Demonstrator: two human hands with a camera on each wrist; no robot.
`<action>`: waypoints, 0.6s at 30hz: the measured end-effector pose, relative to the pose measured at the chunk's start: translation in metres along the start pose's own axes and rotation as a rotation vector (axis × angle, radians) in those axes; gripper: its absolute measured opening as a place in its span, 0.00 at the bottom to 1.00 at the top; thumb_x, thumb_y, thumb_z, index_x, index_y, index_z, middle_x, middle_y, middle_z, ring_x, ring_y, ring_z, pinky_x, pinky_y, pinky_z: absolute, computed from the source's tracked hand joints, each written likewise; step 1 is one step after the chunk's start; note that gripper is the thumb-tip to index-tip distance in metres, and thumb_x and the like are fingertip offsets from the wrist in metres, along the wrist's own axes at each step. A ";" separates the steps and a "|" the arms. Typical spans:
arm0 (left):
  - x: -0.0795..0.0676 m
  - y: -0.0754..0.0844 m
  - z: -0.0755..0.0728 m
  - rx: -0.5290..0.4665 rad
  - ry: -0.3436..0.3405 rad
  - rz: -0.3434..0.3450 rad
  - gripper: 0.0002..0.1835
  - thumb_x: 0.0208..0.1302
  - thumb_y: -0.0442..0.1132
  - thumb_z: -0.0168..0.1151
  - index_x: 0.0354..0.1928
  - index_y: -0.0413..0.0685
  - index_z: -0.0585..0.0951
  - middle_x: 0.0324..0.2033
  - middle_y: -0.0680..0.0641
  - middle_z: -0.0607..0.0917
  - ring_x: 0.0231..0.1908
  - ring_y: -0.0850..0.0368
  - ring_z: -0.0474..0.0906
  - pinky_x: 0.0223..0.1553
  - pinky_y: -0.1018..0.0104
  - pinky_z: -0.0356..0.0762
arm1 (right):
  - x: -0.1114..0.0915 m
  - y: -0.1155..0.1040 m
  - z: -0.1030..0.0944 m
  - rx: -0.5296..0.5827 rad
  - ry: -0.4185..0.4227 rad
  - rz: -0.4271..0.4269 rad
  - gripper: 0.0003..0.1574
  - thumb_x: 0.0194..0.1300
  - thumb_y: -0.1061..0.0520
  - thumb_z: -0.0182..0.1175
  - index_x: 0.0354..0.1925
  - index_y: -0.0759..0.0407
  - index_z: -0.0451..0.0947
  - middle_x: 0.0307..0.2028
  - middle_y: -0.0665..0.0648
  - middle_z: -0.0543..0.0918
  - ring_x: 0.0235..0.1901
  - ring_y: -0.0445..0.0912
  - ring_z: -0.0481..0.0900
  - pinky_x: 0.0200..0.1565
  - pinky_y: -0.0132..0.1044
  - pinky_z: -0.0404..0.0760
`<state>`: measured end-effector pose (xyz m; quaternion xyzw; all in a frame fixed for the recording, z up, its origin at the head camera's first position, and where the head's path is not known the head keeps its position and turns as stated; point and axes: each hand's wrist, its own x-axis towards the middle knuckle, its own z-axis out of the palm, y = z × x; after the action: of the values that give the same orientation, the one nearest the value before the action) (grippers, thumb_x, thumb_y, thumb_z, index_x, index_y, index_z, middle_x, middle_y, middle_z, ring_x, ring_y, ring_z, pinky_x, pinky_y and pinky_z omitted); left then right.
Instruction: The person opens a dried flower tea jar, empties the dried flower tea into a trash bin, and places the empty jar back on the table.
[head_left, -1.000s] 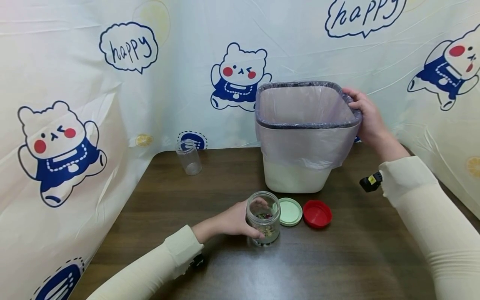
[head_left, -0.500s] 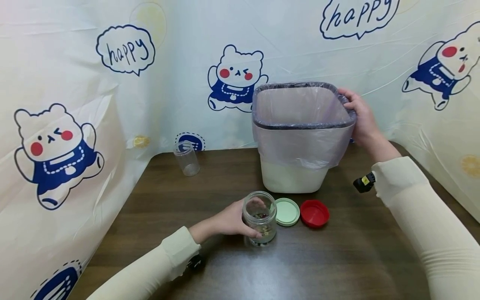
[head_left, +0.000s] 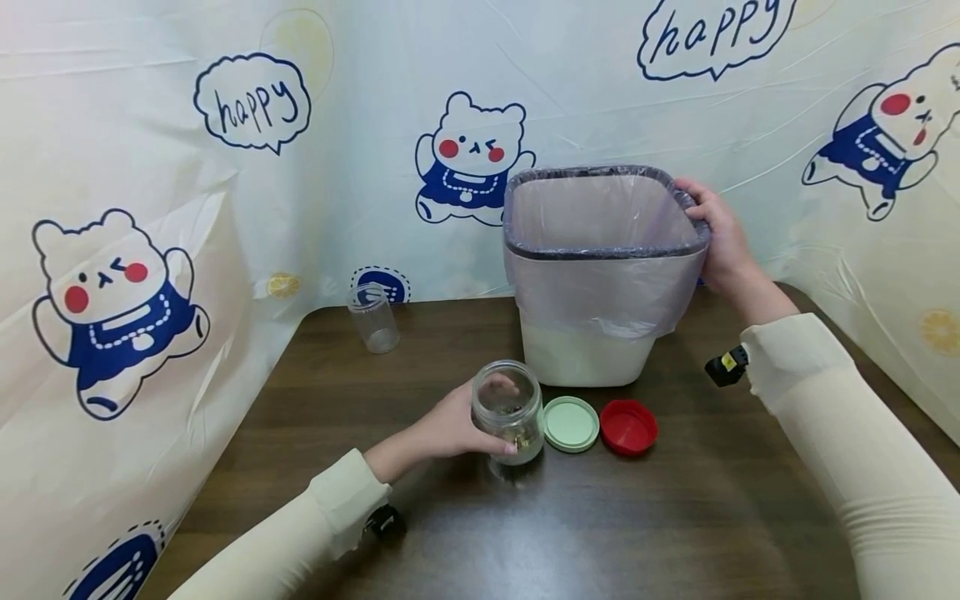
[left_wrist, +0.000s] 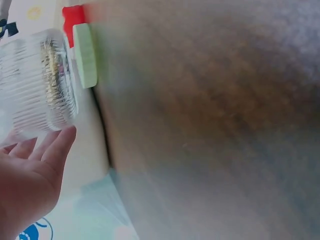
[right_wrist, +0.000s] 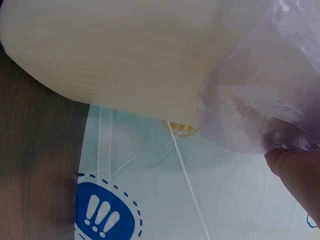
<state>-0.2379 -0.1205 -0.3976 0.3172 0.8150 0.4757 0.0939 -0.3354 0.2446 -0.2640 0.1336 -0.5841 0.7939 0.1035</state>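
My left hand (head_left: 456,423) grips a clear glass jar (head_left: 529,433) without a lid, fingers round its far side and thumb across the front. In the left wrist view the ribbed jar (left_wrist: 27,80) has a thin layer of dried bits (left_wrist: 51,75) at its bottom, yellowish and dark with a touch of purple. It is raised off the table. My right hand (head_left: 723,237) holds the right rim of a cream trash bin (head_left: 585,354) lined with a pale purple bag (head_left: 600,292). Close up, the right hand (right_wrist: 300,175) has the bag's folded edge in its grasp.
Right of the jar lie a pale green lid (head_left: 572,423) and a red lid (head_left: 629,427), side by side in front of the bin. An upright clear glass (head_left: 377,321) stands at the back left of the brown wooden table (head_left: 450,333). A printed curtain (head_left: 360,125) hangs behind.
My left hand has lifted the jar off the table and shifted it slightly left, away from the green lid. The right hand keeps its hold on the bin's rim.
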 end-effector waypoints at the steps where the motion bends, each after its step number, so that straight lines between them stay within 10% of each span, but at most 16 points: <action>1: 0.001 0.001 -0.002 -0.004 0.020 0.001 0.39 0.41 0.41 0.82 0.58 0.49 0.73 0.54 0.52 0.79 0.57 0.59 0.72 0.60 0.56 0.66 | 0.000 0.000 0.000 0.000 0.000 -0.001 0.31 0.68 0.62 0.36 0.69 0.65 0.57 0.59 0.54 0.66 0.47 0.39 0.68 0.45 0.26 0.68; 18: 0.004 0.021 -0.040 -0.090 0.285 0.073 0.38 0.42 0.29 0.78 0.58 0.40 0.72 0.52 0.41 0.79 0.53 0.49 0.75 0.57 0.49 0.67 | -0.002 0.001 -0.002 0.007 -0.008 -0.017 0.28 0.68 0.63 0.37 0.64 0.63 0.63 0.55 0.54 0.68 0.46 0.40 0.68 0.45 0.26 0.68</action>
<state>-0.2496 -0.1392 -0.3583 0.2713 0.7858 0.5552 -0.0261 -0.3340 0.2457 -0.2659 0.1420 -0.5807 0.7943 0.1077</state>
